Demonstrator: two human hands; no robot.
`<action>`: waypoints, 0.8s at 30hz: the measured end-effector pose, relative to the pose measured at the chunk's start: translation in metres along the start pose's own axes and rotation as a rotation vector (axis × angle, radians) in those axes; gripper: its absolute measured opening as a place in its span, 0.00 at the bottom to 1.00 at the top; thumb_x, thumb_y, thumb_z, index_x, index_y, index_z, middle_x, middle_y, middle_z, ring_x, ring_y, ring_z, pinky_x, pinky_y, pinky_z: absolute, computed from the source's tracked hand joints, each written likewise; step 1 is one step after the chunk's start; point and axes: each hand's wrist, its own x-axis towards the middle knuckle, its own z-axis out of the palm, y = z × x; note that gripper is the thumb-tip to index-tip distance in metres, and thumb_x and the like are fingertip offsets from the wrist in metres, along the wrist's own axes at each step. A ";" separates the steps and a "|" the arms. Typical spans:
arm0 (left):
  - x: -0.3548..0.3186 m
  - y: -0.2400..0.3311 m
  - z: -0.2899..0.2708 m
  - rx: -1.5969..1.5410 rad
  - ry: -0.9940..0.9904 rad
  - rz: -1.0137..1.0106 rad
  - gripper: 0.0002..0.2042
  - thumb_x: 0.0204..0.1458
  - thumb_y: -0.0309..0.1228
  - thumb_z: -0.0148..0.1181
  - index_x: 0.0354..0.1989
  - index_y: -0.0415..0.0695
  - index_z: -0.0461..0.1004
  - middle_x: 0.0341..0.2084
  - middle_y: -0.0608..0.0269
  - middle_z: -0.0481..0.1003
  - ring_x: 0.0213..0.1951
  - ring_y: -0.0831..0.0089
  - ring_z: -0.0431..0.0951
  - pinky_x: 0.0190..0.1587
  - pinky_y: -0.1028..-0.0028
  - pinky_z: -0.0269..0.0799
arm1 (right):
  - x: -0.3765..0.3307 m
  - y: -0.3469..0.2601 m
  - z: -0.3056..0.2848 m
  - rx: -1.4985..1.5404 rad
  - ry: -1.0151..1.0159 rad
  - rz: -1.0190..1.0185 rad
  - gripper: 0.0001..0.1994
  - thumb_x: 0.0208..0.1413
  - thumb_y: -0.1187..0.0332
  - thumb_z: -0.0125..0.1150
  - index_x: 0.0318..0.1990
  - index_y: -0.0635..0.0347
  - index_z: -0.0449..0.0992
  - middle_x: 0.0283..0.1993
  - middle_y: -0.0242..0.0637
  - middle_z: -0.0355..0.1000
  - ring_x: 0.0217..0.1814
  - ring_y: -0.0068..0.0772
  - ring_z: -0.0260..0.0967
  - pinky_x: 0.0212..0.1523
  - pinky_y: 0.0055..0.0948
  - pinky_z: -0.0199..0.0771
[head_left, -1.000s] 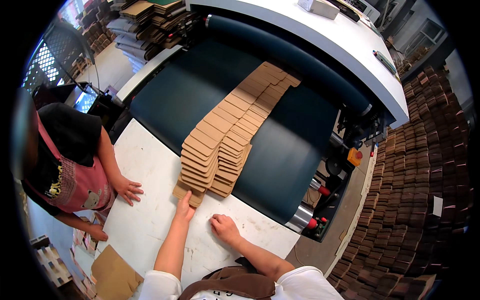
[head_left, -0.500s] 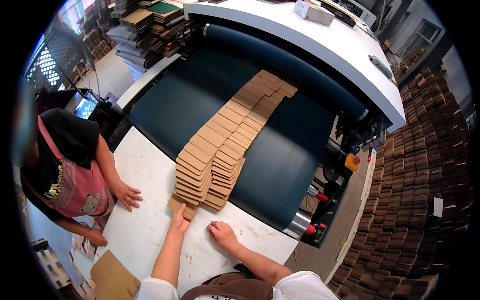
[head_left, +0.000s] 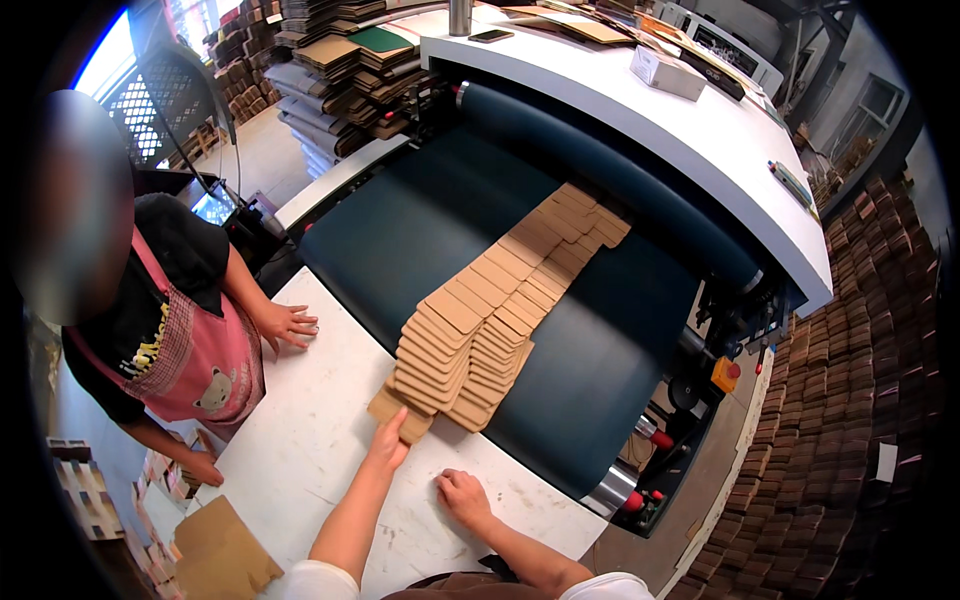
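Overlapping flat brown cardboard pieces lie in two fanned columns along a dark green conveyor belt. The columns bunch together at the near end, reaching over the edge of the white table. There my left hand pinches the nearmost cardboard piece, thumb on top and the other fingers hidden beneath. My right hand rests on the table to the right of it, fingers curled in, nothing visible in them. It is apart from the cardboard.
A co-worker in a pink apron stands at the left, one hand flat on the table. A wide roller crosses the belt's far end under a white machine cover. Stacked brown cardboard fills the right side.
The view has shifted, so the scene sits lower and further right. The cardboard piece in my left hand sticks out slightly more from the bunch. My right hand stays curled on the table.
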 end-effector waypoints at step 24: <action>0.051 -0.036 0.048 -0.090 0.017 -0.071 0.25 0.56 0.32 0.59 0.61 0.42 0.59 0.54 0.60 0.68 0.55 0.64 0.69 0.56 0.65 0.67 | 0.001 -0.001 -0.005 -0.003 -0.022 -0.002 0.10 0.48 0.70 0.60 0.40 0.56 0.71 0.42 0.35 0.69 0.38 0.38 0.69 0.38 0.34 0.69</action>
